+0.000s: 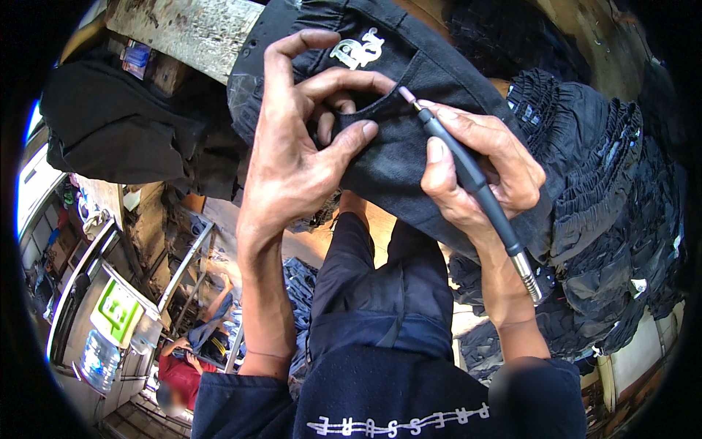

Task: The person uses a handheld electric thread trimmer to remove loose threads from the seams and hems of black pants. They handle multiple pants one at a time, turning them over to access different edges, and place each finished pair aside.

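A black cloth garment (395, 154) with seams, a gathered edge and a pocket opening is spread in front of me. White embroidered-looking lettering (358, 51) marks it near the top. My left hand (300, 139) has its fingers curled at the pocket opening, gripping the cloth there, with the thumb resting over the front. In my right hand (482, 154) is a pen-shaped rotary grinder (461, 157), dark-bodied with a metal spring end. Its pinkish tip touches or nearly touches the pocket edge beside my left index fingertip.
Gathered black garments (585, 168) are piled high at the right. More black cloth (124, 124) hangs over the left side, below a worn wooden board (190, 29). Lower left, a person in a red shirt (179, 373) sits near a metal frame (186, 263).
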Motion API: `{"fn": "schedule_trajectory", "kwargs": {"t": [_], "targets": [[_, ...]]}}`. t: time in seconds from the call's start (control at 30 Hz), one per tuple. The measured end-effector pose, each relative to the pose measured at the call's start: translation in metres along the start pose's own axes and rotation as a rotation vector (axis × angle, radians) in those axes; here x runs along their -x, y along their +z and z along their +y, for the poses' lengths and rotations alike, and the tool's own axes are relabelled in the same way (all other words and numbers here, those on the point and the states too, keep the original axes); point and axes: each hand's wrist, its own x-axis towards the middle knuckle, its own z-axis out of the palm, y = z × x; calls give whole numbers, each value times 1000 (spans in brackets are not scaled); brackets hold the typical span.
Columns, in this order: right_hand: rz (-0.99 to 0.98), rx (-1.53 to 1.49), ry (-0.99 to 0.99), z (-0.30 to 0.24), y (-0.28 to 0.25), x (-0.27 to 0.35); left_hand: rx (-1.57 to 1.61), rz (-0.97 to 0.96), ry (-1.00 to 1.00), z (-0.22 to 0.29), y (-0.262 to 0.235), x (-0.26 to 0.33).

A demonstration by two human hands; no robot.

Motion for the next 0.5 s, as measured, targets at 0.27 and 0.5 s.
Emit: {"fn": "schedule_trajectory", "kwargs": {"t": [0.27,0.5], "targets": [[34,13,33,-2,0,-1,-85,2,37,0,0,2],[71,-5,80,1,2,1,-37,-9,30,0,1,2]]}}
